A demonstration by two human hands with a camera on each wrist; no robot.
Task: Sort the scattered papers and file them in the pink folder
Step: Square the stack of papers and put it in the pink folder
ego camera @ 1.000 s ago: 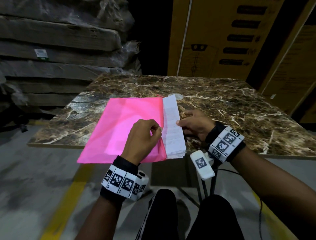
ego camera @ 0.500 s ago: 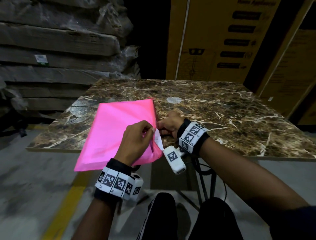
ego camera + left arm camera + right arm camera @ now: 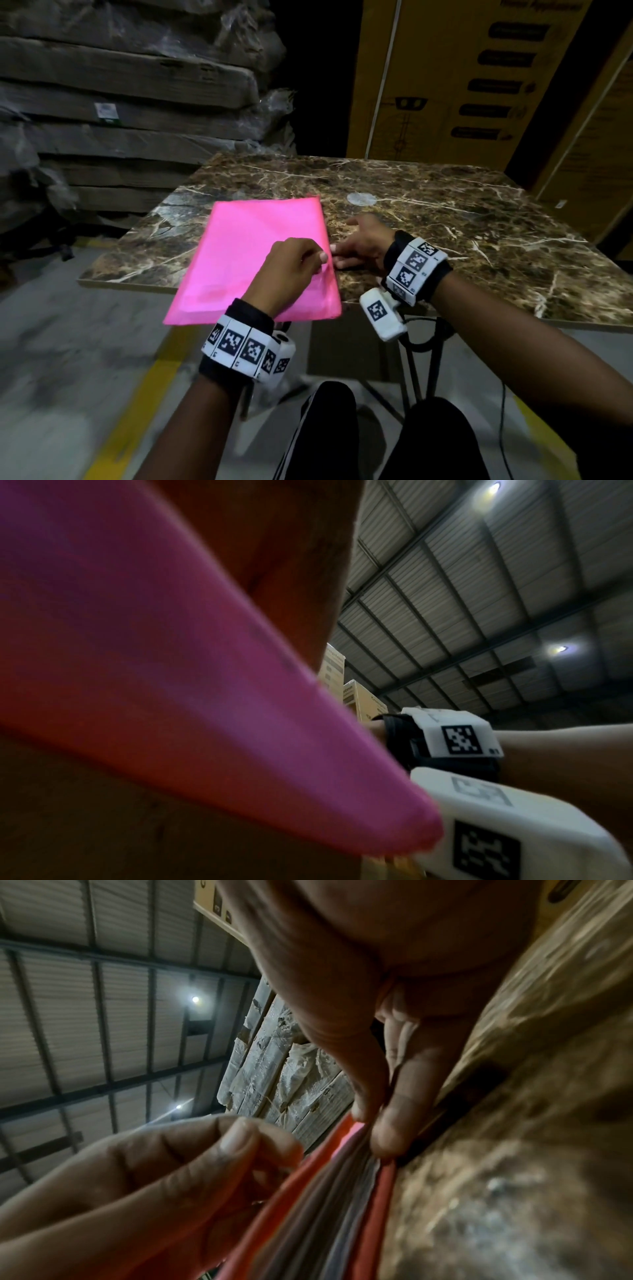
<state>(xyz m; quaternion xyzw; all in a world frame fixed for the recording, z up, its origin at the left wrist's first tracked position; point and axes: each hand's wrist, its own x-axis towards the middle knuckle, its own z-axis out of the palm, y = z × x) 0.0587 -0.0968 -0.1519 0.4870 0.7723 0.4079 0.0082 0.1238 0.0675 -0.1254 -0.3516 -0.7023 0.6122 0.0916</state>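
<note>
Papers now fully inside pink folder, both grips pinching its edge, marble table beneath

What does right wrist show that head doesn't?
Only the right wrist view: the stacked papers edge-on between the covers of the pink folder, and the right hand fingers pinching the folder's open edge. Only the head view: the whole folder lying on the marble table, overhanging its near edge. Both: the left hand gripping the top cover.
</note>
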